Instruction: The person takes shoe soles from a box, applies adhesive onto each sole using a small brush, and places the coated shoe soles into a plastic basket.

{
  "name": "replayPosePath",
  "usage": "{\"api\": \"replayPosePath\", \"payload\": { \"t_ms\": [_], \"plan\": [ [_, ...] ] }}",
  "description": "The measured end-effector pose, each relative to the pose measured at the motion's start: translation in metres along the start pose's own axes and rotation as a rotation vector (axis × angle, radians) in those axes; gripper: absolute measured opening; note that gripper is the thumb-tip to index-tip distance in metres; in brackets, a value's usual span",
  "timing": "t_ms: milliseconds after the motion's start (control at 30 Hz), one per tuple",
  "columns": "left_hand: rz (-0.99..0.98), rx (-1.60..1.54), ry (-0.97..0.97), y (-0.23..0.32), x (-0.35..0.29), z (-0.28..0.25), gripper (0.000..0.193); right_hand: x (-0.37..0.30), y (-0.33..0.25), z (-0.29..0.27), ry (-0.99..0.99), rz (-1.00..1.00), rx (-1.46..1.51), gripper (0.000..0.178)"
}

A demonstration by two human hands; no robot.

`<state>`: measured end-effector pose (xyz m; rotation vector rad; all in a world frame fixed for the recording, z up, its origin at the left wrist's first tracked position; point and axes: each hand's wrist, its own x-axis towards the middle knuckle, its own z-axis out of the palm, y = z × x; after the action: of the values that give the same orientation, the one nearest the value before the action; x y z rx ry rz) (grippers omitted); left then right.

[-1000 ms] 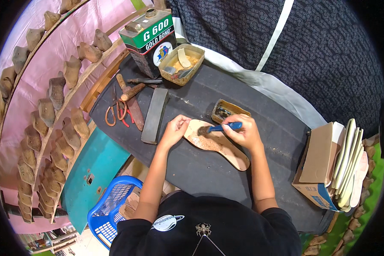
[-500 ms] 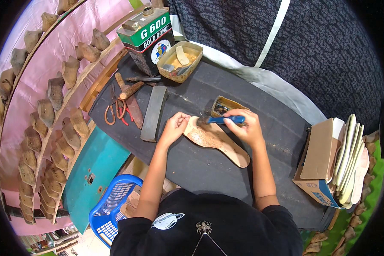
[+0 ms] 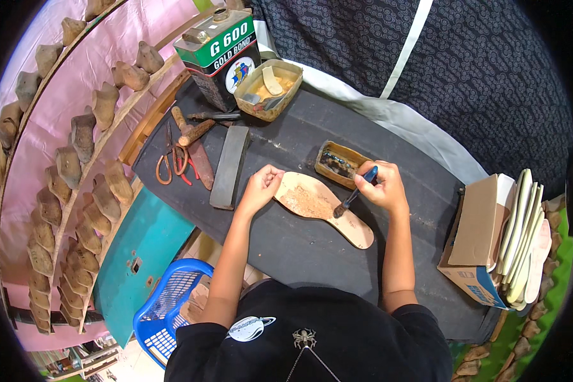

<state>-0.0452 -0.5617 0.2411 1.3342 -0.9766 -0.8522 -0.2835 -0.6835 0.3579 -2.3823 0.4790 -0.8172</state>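
A tan shoe insole [image 3: 305, 198] lies slantwise on the dark worktable, its broad end toward the left and its heel end toward the lower right. Wet brownish patches mark its broad half. My left hand [image 3: 263, 188] pinches the insole's broad end between thumb and fingers. In my right hand [image 3: 384, 188] is a blue-handled brush [image 3: 365, 183], its dark bristles touching the insole near the narrow waist. Just beyond that hand sits a small open container [image 3: 341, 159] with dark, sticky-looking residue inside.
A grey rectangular block [image 3: 230, 167], scissors [image 3: 165, 159] and a hammer [image 3: 193, 135] lie at the left. Behind them stand a metal can [image 3: 219, 60] and a yellowish tub [image 3: 267, 113]. A cardboard box [image 3: 474, 223] with pale soles is on the right; a blue basket [image 3: 165, 312] stands below left.
My right hand has moved right with the brush and tilted it more upright. The bristles have shifted from the insole's broad end to its waist. My left hand stays nearly still.
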Motion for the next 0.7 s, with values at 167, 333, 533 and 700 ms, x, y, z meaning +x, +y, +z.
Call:
{"api": "replayPosePath", "payload": {
  "t_ms": [167, 333, 533, 700],
  "plan": [
    [0.004, -0.001, -0.003, 0.001, 0.0, 0.002, 0.012, 0.006, -0.006, 0.021, 0.185, 0.013, 0.183, 0.018],
    [-0.005, 0.028, -0.001, 0.002, 0.0, 0.001, 0.012, 0.006, 0.001, 0.022, 0.048, 0.01, 0.131, 0.017],
    [-0.009, 0.02, 0.002, 0.002, 0.0, 0.002, 0.012, -0.003, 0.017, 0.004, 0.052, 0.09, 0.056, 0.017],
    [-0.032, 0.028, -0.001, 0.004, 0.0, 0.001, 0.012, -0.001, 0.011, 0.007, 0.127, 0.072, 0.079, 0.013]
  ]
}}
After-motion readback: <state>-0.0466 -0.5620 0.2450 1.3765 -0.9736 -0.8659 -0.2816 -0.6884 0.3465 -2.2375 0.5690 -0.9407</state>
